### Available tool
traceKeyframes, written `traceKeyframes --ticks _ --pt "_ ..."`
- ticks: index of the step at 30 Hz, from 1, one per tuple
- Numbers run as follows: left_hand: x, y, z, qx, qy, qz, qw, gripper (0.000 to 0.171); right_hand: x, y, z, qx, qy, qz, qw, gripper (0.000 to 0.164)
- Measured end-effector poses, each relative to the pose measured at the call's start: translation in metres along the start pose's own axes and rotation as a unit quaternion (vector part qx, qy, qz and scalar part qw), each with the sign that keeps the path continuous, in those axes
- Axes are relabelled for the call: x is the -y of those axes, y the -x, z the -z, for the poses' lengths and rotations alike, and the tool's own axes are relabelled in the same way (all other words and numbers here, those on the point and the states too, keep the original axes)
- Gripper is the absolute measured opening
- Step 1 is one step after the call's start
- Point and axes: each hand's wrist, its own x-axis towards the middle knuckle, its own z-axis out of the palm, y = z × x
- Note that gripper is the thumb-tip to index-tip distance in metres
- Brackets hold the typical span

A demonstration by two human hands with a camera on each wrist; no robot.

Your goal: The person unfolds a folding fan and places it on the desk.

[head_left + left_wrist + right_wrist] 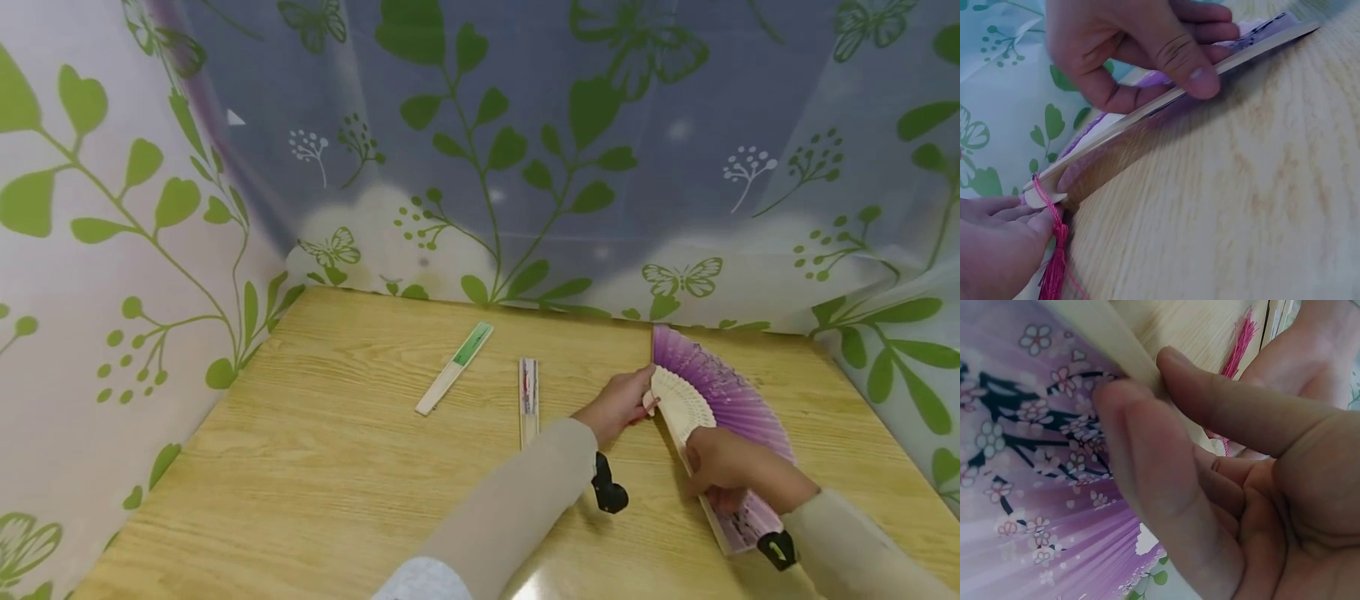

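A purple folding fan (738, 400) with pale wooden ribs and printed blossoms is spread wide at the right of the table. My left hand (618, 406) pinches its pivot end, where a pink tassel (1056, 262) hangs in the left wrist view. Along the near wooden guard stick, my right hand (731, 468) grips with thumb on one side and fingers against the blossom-printed leaf (1041, 425). Two folded fans lie to the left: one with a green leaf (474, 343), one with a whitish printed leaf (528, 387), its lower end hidden behind my left sleeve.
The wood-grain table (300, 467) is bordered at the back and left by a hanging cloth (517, 208) with green leaves and butterflies. Black straps (609, 485) sit at both wrists.
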Motion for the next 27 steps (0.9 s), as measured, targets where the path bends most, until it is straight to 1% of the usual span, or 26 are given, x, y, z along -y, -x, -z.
traceKeyframes --ticks 2,6,10,14,16,18,21,22,23,25,27 --pt "0.001 0.001 0.000 0.017 0.002 0.001 0.9998 0.055 -0.001 -0.001 0.002 0.006 0.003 -0.001 1.000 0.034" --pt "0.005 0.001 0.000 0.040 -0.005 -0.004 0.9992 0.065 -0.002 -0.004 0.004 0.016 0.006 -0.005 1.000 0.034" --pt "0.008 0.002 0.001 0.053 -0.028 -0.017 0.9980 0.066 -0.003 -0.005 0.003 0.019 0.008 -0.011 1.000 0.033" --pt "0.008 0.004 0.003 0.055 -0.046 -0.026 0.9971 0.067 -0.003 -0.003 0.004 0.004 0.013 -0.006 1.000 0.032" --pt "0.006 0.006 0.003 0.035 -0.046 -0.020 0.9981 0.066 -0.002 -0.002 0.007 -0.008 0.013 -0.002 1.000 0.031" --pt "0.003 0.008 0.002 0.004 -0.053 -0.014 0.9985 0.064 0.000 -0.001 0.014 -0.011 0.019 0.003 1.000 0.029" --pt "-0.004 0.012 0.002 -0.056 -0.078 -0.010 0.9953 0.056 0.004 0.000 0.029 -0.017 0.037 0.012 0.999 0.024" --pt "-0.007 0.014 0.002 -0.067 -0.086 -0.010 0.9940 0.055 0.006 -0.001 0.034 -0.017 0.045 0.015 0.999 0.022" --pt "-0.011 0.016 0.004 -0.074 -0.095 -0.014 0.9927 0.052 0.007 -0.002 0.039 -0.020 0.056 0.021 0.998 0.021" --pt "-0.019 0.022 0.007 -0.071 -0.095 -0.018 0.9928 0.045 0.011 -0.004 0.048 -0.024 0.075 0.024 0.997 0.021" --pt "-0.028 0.028 0.013 -0.050 -0.078 -0.020 0.9955 0.040 0.016 -0.006 0.056 -0.031 0.088 0.024 0.995 0.021"
